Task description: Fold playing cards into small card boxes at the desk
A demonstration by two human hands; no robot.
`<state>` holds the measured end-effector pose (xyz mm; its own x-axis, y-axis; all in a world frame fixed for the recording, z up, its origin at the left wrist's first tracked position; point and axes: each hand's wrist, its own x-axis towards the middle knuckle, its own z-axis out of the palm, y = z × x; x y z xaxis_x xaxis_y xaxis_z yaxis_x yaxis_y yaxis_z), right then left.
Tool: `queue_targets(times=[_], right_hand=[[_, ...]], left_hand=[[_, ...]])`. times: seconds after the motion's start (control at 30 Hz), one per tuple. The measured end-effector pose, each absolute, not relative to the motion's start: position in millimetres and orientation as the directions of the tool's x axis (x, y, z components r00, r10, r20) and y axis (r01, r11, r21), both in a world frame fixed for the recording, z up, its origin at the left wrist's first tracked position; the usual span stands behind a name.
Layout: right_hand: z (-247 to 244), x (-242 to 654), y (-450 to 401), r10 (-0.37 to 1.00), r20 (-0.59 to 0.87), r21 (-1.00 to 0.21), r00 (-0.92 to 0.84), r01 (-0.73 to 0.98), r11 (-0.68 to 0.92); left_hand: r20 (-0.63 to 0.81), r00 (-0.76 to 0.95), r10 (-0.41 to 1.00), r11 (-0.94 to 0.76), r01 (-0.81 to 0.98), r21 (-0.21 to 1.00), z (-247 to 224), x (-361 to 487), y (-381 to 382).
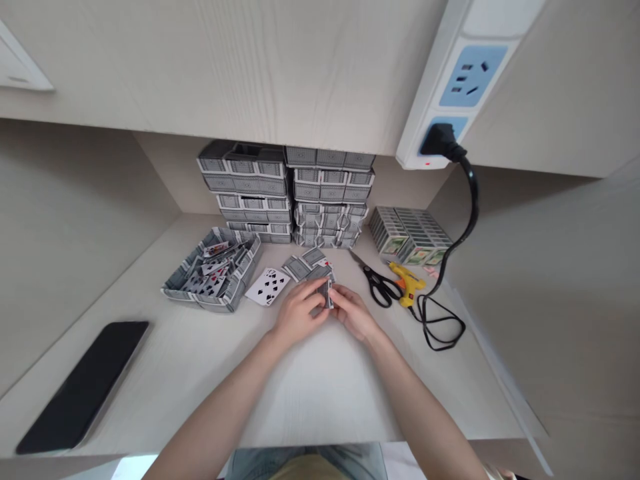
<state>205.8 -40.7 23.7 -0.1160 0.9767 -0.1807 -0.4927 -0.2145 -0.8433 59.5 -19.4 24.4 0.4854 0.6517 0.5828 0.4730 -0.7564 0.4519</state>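
Observation:
Between my two hands is a playing card, bent or folded, its grey patterned back showing in part. My left hand curls its fingers round the card's left side. From the right, my right hand pinches its edge, fingertips close to the left ones. Just beyond my hands, several loose cards lie back up in an overlapping cluster. Left of them a face-up spade card rests on the table. My fingers hide much of the held card.
A card-built tray holds loose cards at left. Stacked card boxes stand behind, with bundled blocks at back right. Scissors and a yellow glue gun with a looping black cord lie right. A phone lies front left.

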Motion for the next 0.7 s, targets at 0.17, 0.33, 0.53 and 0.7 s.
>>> queue_targets(times=[0.17, 0.33, 0.53, 0.7], right_hand=[[25.7, 205.6, -41.1, 0.966, -0.169, -0.821, -0.198, -0.513, -0.249], [24.0, 205.8, -40.3, 0.981, -0.178, -0.830, -0.074, -0.524, -0.190], [23.1, 211.3, -38.2, 0.996, -0.061, -0.916, 0.072, -0.401, -0.027], [22.9, 212.4, -37.1, 0.992, 0.078, -0.958, 0.094, -0.269, 0.101]], left_hand=[[0.583, 0.495, 0.644, -0.762, 0.476, 0.439, 20.0, 59.8, -19.1], [0.570, 0.503, 0.650, -0.760, 0.442, 0.476, 24.7, 61.8, -20.6], [0.516, 0.484, 0.707, -0.689, 0.305, 0.657, 35.6, 58.1, -21.2], [0.313, 0.259, 0.914, -0.362, 0.173, 0.916, 29.8, 56.2, -12.1]])
